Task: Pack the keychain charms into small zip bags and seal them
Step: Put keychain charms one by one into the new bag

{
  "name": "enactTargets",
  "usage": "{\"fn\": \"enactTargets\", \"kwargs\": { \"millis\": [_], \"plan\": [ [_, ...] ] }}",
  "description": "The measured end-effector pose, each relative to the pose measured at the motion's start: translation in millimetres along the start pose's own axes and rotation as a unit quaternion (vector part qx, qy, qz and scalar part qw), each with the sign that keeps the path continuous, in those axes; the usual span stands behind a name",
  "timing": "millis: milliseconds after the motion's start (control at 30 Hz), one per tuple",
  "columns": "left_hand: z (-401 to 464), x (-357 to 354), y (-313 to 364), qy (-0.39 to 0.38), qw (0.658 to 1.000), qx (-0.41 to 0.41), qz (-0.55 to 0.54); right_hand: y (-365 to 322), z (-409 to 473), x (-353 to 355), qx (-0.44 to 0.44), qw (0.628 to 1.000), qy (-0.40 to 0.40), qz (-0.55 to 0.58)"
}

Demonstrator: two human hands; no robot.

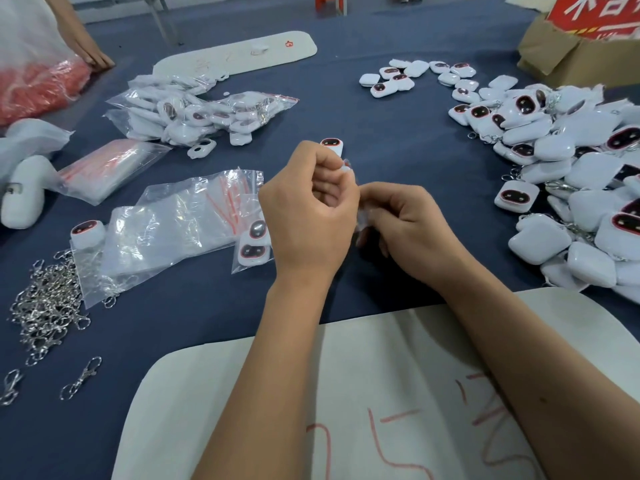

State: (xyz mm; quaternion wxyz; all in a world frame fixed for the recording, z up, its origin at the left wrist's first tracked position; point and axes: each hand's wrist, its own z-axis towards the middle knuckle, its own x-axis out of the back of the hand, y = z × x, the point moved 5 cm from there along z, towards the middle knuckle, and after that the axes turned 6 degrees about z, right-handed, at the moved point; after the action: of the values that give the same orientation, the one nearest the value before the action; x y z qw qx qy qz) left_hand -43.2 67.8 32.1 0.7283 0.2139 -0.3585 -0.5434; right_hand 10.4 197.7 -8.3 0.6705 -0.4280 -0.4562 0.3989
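Over the middle of the blue table, my left hand [308, 209] grips a white keychain charm [333, 146] whose dark face with red rim sticks out above my fingers. My right hand [405, 226] is beside it, fingers curled and pinching a small clear zip bag [362, 216] that is mostly hidden between the two hands. A big heap of loose white charms [571, 174] lies at the right. Charms packed in bags [197, 112] are piled at the back left. Empty zip bags with red seals [194, 216] lie left of my hands.
Metal keychain clasps [45, 306] are heaped at the lower left. A white board with red marks [346, 393] lies under my forearms. Another person's hand [90, 53] rests at the far left by a red-filled bag [38, 88]. A cardboard box [571, 57] stands at the back right.
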Motion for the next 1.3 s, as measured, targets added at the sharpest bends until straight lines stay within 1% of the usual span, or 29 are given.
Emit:
{"fn": "enactTargets", "kwargs": {
  "millis": [100, 133, 167, 200, 233, 300, 333, 367, 433, 500, 567, 633, 700, 767, 833, 867, 900, 967, 1000, 1033, 1067, 1100, 1167, 1200, 1233, 1300],
  "plan": [
    [-1, -2, 0, -0.007, 1.0, 0.001, -0.001, -1, 1, -6, 0.005, 0.998, -0.051, -0.031],
    [-1, -3, -1, -0.013, 1.0, 0.004, -0.001, -2, 1, -6, 0.006, 0.999, -0.039, -0.025],
    [-1, -6, -2, -0.025, 1.0, 0.009, -0.003, -2, 1, -2, 0.005, 1.0, 0.002, -0.015],
    [-3, -10, -4, -0.051, 0.999, 0.014, -0.005, -2, 0, 5, 0.009, 0.997, 0.069, -0.022],
    [-6, -18, -5, -0.094, 0.995, 0.016, 0.001, -2, -2, 14, 0.013, 0.988, 0.148, -0.049],
    [-16, -37, -6, -0.211, 0.976, -0.003, 0.052, -4, -8, 33, 0.007, 0.951, 0.285, -0.123],
    [-23, -45, -5, -0.259, 0.962, -0.025, 0.084, -6, -11, 41, 0.005, 0.929, 0.335, -0.155],
    [-28, -51, -4, -0.29, 0.951, -0.043, 0.102, -8, -14, 49, 0.002, 0.909, 0.371, -0.189],
    [-34, -56, -1, -0.315, 0.943, -0.051, 0.092, -8, -19, 60, -0.026, 0.87, 0.408, -0.275],
    [-36, -58, 1, -0.324, 0.943, -0.043, 0.068, -2, -21, 65, -0.093, 0.846, 0.398, -0.341],
    [-39, -59, 2, -0.337, 0.939, -0.036, 0.063, 7, -20, 67, -0.177, 0.842, 0.345, -0.376],
    [-40, -60, 2, -0.35, 0.934, -0.036, 0.062, 13, -17, 65, -0.22, 0.843, 0.284, -0.401],
    [-40, -59, 3, -0.362, 0.93, -0.033, 0.058, 13, -14, 59, -0.205, 0.851, 0.252, -0.414],
    [-39, -58, 2, -0.368, 0.928, -0.027, 0.057, 10, -10, 53, -0.162, 0.871, 0.237, -0.399],
    [-36, -54, 4, -0.351, 0.935, -0.025, 0.04, 8, -8, 49, -0.126, 0.89, 0.236, -0.369],
    [-33, -50, 7, -0.32, 0.946, -0.032, 0.028, 8, -8, 49, -0.112, 0.895, 0.24, -0.36],
    [-29, -45, 11, -0.267, 0.962, -0.046, 0.025, 8, -9, 49, -0.104, 0.894, 0.246, -0.36],
    [-20, -30, 12, -0.133, 0.988, -0.058, 0.055, 11, -10, 49, -0.109, 0.888, 0.247, -0.373],
    [-16, -24, 7, -0.081, 0.993, -0.042, 0.08, 13, -9, 49, -0.114, 0.887, 0.24, -0.377],
    [-14, -20, 2, -0.064, 0.993, -0.014, 0.098, 15, -8, 49, -0.112, 0.889, 0.232, -0.378],
    [-14, -23, -5, -0.096, 0.989, 0.012, 0.112, 16, -7, 49, -0.103, 0.893, 0.225, -0.375],
    [-16, -30, -11, -0.156, 0.978, 0.025, 0.138, 16, -6, 48, -0.09, 0.899, 0.22, -0.368],
    [-26, -44, -15, -0.271, 0.943, 0.003, 0.195, 15, -4, 47, -0.067, 0.908, 0.218, -0.352],
    [-30, -49, -15, -0.303, 0.933, -0.007, 0.196, 14, -3, 46, -0.058, 0.911, 0.219, -0.346],
    [-32, -52, -13, -0.318, 0.93, -0.011, 0.183, 14, -3, 45, -0.053, 0.913, 0.218, -0.34],
    [-32, -54, -10, -0.327, 0.933, -0.014, 0.152, 15, -2, 44, -0.051, 0.916, 0.215, -0.336]
  ]
}}
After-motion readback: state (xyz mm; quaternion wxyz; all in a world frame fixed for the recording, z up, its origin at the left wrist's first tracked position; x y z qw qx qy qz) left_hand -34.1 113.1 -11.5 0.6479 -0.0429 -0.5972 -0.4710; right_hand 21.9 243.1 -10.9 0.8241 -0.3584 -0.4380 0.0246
